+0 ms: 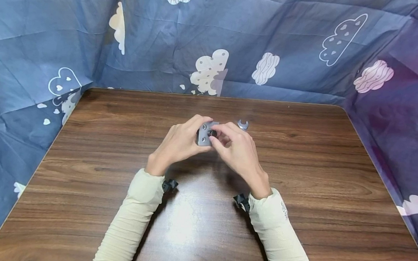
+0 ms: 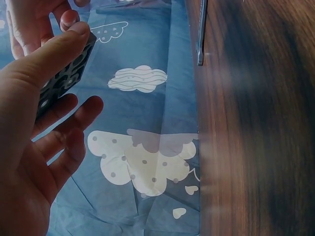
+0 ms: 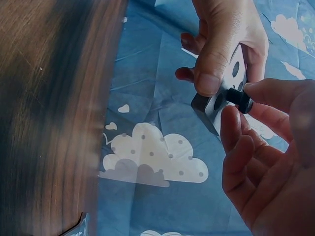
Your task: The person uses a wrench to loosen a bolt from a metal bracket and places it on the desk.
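My left hand [image 1: 181, 138] grips a grey metal block [image 1: 203, 138] by its edges, above the table. Round holes show in the block's face in the head view, and the left wrist view catches its holed side [image 2: 74, 69]. Between thumb and fingertips, my right hand [image 1: 238, 146] pinches a black bolt [image 3: 241, 101] by its head. The bolt's short shank points at the block's face, its tip right at a hole there. Beyond the right hand an open-end wrench [image 1: 243, 125] lies on the table, its handle partly hidden by that hand.
Both hands work over the far half of a brown wood-grain table [image 1: 93, 154]. A blue cloth [image 1: 146, 39] with white clouds hangs behind the table and along both sides. Small black devices [image 1: 170, 185] sit at the wrists beside the pale sleeves.
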`<act>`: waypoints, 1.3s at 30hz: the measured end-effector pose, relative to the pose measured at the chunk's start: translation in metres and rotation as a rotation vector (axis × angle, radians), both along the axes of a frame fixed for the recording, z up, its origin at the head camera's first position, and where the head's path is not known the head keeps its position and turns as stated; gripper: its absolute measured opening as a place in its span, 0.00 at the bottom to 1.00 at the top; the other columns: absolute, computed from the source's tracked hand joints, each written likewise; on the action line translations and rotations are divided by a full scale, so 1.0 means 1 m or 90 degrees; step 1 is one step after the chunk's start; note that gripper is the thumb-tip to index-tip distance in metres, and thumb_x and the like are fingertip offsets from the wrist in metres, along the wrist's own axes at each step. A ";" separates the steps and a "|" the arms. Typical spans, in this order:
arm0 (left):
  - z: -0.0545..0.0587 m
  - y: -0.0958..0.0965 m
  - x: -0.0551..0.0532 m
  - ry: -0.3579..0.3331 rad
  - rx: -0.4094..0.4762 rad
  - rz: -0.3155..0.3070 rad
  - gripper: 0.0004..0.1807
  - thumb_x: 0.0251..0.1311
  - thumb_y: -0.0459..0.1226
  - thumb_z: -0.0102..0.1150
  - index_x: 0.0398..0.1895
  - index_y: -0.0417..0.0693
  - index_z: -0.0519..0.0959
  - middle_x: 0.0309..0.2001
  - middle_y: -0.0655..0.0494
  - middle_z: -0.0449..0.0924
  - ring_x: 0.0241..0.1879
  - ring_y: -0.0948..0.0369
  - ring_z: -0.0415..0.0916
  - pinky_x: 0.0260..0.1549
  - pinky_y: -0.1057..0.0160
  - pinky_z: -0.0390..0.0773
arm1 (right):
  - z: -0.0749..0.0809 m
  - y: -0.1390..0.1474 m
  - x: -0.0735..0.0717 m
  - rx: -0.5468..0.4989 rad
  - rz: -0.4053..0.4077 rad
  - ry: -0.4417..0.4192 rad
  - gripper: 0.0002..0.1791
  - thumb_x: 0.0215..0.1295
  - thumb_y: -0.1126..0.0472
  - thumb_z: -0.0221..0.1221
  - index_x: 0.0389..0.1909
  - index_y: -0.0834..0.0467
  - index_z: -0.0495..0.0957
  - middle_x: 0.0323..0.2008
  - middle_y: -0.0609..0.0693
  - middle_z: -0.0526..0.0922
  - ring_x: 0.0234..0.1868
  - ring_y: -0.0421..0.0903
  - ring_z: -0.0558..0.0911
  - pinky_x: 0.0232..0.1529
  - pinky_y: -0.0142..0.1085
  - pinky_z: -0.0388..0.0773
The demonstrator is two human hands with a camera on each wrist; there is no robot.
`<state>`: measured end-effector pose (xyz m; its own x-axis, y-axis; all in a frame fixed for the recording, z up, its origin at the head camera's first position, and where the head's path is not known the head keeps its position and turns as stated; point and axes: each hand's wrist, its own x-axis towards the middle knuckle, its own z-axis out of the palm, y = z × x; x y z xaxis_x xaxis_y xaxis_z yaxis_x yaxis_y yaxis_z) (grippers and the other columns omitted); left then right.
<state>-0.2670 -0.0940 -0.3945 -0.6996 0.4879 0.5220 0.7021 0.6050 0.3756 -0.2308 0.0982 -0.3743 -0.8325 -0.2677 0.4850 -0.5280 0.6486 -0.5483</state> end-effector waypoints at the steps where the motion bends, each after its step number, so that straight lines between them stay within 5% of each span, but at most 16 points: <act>1: 0.000 0.000 0.000 -0.001 0.000 0.000 0.36 0.48 0.52 0.75 0.59 0.51 0.74 0.47 0.59 0.78 0.28 0.61 0.76 0.24 0.59 0.77 | 0.000 0.000 0.000 0.000 -0.003 -0.001 0.16 0.62 0.57 0.66 0.50 0.56 0.83 0.34 0.47 0.82 0.31 0.42 0.81 0.33 0.40 0.79; 5: 0.000 0.000 0.000 -0.003 0.005 0.000 0.36 0.46 0.51 0.77 0.59 0.51 0.74 0.47 0.58 0.78 0.28 0.61 0.76 0.23 0.59 0.76 | 0.001 0.000 0.001 0.003 -0.027 -0.012 0.19 0.62 0.52 0.67 0.52 0.55 0.81 0.35 0.47 0.81 0.30 0.41 0.81 0.33 0.38 0.77; 13: 0.000 0.003 0.001 -0.004 0.013 -0.006 0.35 0.47 0.52 0.76 0.58 0.53 0.74 0.46 0.59 0.78 0.29 0.62 0.76 0.24 0.59 0.77 | 0.002 0.000 0.001 -0.002 -0.059 -0.032 0.12 0.63 0.51 0.66 0.40 0.55 0.84 0.30 0.47 0.85 0.28 0.41 0.83 0.32 0.37 0.78; 39: 0.000 0.001 0.000 -0.003 -0.001 0.000 0.35 0.49 0.54 0.74 0.59 0.53 0.73 0.48 0.59 0.78 0.30 0.61 0.77 0.25 0.58 0.78 | 0.001 -0.001 0.001 -0.002 -0.015 0.007 0.11 0.61 0.59 0.66 0.43 0.57 0.84 0.32 0.46 0.82 0.29 0.41 0.80 0.32 0.38 0.77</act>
